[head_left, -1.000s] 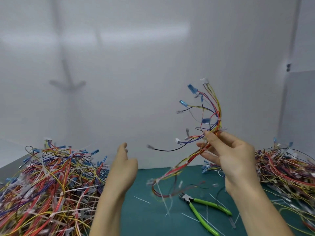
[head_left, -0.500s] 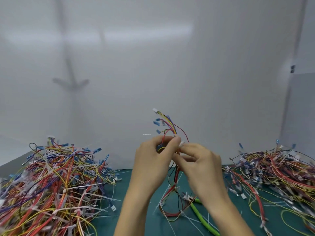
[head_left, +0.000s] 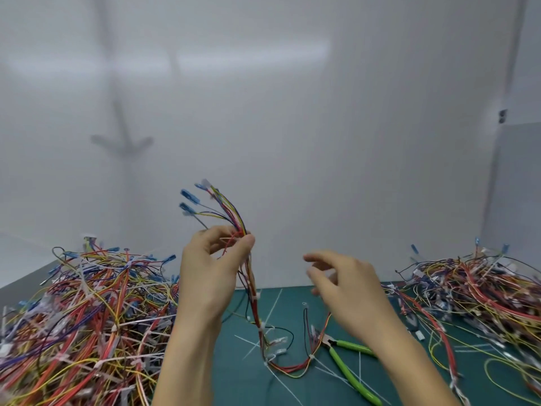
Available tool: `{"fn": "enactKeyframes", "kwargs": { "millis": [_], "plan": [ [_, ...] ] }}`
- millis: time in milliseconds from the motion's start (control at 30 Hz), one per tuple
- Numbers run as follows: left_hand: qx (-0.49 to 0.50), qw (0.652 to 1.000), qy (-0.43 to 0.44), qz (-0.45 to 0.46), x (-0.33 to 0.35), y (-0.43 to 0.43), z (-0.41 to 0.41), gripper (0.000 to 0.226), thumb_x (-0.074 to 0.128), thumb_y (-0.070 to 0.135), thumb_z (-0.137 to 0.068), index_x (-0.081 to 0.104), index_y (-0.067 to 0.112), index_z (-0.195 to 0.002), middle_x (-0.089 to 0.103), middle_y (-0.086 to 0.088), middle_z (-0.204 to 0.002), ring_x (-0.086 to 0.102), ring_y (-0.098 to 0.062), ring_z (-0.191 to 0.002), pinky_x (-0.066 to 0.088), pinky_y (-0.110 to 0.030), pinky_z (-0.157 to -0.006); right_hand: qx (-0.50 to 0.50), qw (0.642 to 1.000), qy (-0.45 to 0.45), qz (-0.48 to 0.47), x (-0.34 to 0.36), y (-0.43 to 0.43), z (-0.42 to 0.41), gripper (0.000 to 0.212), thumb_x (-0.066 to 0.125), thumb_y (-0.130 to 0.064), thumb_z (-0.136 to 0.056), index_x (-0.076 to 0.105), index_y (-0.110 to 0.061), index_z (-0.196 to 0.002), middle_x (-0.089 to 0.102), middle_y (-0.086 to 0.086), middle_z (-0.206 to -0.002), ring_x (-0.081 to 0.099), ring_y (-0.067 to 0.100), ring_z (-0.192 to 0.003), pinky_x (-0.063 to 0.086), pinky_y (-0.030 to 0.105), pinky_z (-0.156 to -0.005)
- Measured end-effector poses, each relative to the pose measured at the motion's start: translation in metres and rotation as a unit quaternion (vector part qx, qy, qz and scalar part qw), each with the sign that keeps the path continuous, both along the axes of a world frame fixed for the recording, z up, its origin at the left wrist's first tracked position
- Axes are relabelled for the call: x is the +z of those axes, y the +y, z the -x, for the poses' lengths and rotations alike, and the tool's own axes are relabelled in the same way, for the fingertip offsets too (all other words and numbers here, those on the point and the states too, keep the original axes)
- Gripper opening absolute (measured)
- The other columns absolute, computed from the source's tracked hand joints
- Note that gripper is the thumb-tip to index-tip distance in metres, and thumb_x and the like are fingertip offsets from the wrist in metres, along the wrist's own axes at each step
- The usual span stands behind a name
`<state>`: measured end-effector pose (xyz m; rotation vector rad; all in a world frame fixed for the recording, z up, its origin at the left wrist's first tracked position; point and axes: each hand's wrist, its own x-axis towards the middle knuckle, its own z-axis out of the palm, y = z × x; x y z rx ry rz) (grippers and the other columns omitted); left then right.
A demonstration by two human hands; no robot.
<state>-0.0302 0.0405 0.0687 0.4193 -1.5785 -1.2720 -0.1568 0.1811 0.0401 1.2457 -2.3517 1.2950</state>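
A plain white wall panel (head_left: 322,127) fills the upper part of the view. Below it lies a dark green table mat (head_left: 234,385). On the left side of the mat sits a large tangled heap of red, yellow, blue and white wires (head_left: 87,312). A second, lower heap of similar mixed wires (head_left: 474,288) spreads on the right side.

Between the heaps, a thin bundle of multicoloured wires with blue terminal ends (head_left: 234,218) is held up above the middle of the mat. Its upper ends fan out to the left over the hand. Its lower part hangs down and lies in a loop on the mat.

The left hand (head_left: 210,273) grips this bundle, with thumb and fingers curled around it near the top. The right hand (head_left: 348,285) is near but apart from it, blurred, with fingers loosely spread and nothing in them.

A pair of cutters with bright green handles (head_left: 351,345) lies on the mat under the right hand, just beside the loop. Thin white cable ties (head_left: 272,309) lie scattered around.
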Motion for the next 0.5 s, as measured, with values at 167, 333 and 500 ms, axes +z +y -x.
{"fn": "enactKeyframes", "kwargs": {
  "millis": [167,333,500],
  "plan": [
    [-0.013,0.999,-0.003,0.04,-0.001,-0.003,-0.004,0.004,0.065,0.012,-0.092,0.064,0.009,-0.091,0.071,-0.007,-0.086,0.074,-0.013,-0.078,0.056,-0.032,-0.078,-0.15,0.914,0.032,-0.376,-0.026,0.013,0.033,0.026,0.045,-0.02,-0.098,0.052,-0.018,-0.124,0.06,0.007,-0.127,0.059,0.029,-0.114,0.043,0.034,-0.08],
    [-0.026,0.998,-0.011,0.05,-0.001,0.0,0.0,0.001,0.065,0.01,-0.092,0.065,0.009,-0.091,0.073,-0.006,-0.082,0.074,-0.014,-0.073,0.06,-0.031,-0.071,-0.093,0.852,-0.03,-0.514,-0.058,0.007,0.04,0.048,0.054,-0.045,-0.094,0.05,-0.017,-0.132,0.055,0.005,-0.137,0.055,0.027,-0.123,0.044,0.038,-0.095],
    [-0.041,0.997,-0.016,0.056,0.0,0.004,0.0,0.003,0.065,0.01,-0.092,0.065,0.011,-0.095,0.076,0.002,-0.084,0.073,-0.012,-0.072,0.058,-0.021,-0.066,-0.076,0.852,-0.035,-0.517,-0.072,0.001,0.041,0.044,0.059,-0.045,-0.091,0.054,-0.018,-0.125,0.058,0.003,-0.13,0.057,0.025,-0.117,0.043,0.036,-0.089]
  ]
}}
